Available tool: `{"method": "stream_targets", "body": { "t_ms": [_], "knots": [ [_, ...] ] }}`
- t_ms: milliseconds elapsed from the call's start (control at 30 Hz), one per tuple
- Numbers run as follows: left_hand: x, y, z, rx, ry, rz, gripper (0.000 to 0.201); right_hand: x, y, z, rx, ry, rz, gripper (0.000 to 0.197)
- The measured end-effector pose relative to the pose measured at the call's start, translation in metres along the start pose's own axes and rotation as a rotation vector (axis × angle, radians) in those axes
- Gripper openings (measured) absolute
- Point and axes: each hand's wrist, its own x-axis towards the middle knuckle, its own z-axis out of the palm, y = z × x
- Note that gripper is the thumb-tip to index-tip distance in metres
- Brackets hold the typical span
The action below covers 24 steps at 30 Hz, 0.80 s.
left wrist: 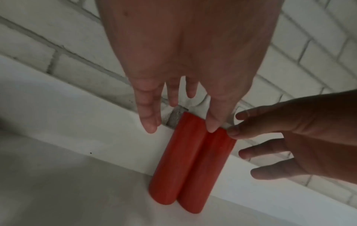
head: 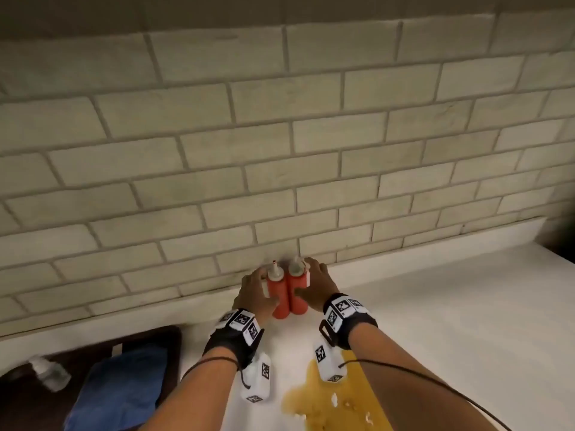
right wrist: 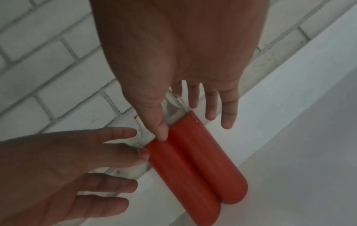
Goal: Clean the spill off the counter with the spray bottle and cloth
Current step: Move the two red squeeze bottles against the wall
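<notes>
1. Spanning the whole lower scene, the white counter (head: 435, 306) runs along a pale brick wall (head: 280, 135); it looks smooth and hard, so I judge it will wipe easily but let wet things slide.
2. Lying at the near edge, right of centre and under the right forearm, the amber spill (head: 314, 405) spreads in a puddle with pale bits in it; it looks thin and runny, likely to smear outward if pushed.
3. Sitting at the far left, a dark mat (head: 149, 340) carries the blue cloth (head: 121, 393), folded and soft-looking; it should be light and limp, best gathered in a full-hand bunch from its top.
4. Lying on its side on the same mat, just left of the cloth, the clear spray bottle (head: 49, 371) is blurred; I judge it light and rigid, best taken round its body. Neither tool is touched.
5. Standing upright and touching each other against the wall, two red squeeze bottles (head: 287, 290) sit between the hands, well behind the spill.
6. The left hand (head: 255, 293) has straight, spread fingers; its thumb rests on the left bottle, nothing curled round it.
7. The right hand (head: 317, 284) is likewise spread flat, its fingers beside the right bottle and thumb touching its front, gripping nothing.
8. Both hands seem to be nudging the bottles clear; soft plastic may squirt if squeezed.
</notes>
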Motion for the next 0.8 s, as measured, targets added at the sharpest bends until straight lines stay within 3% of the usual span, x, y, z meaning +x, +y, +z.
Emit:
{"method": "stream_targets", "body": {
  "t_ms": [100,200,367,633,800],
  "knots": [
    [0.019,0.000,0.006,-0.006,-0.076,-0.042,0.080,0.033,0.012,0.015,-0.035,0.002,0.028,0.100],
    [0.035,0.000,0.014,-0.004,-0.116,-0.063,0.085,0.046,0.011,0.020,-0.006,-0.033,0.044,0.096],
    [0.040,0.002,0.023,0.018,-0.071,-0.072,0.057,0.043,0.016,0.021,0.124,0.088,0.086,0.057],
    [0.005,0.001,0.018,-0.017,-0.032,-0.021,0.047,0.009,0.032,0.014,0.225,0.171,0.028,0.041],
    [-0.039,0.014,0.002,-0.087,-0.051,0.105,0.054,-0.041,0.054,-0.016,0.437,0.230,-0.009,0.056]
  ]
}}
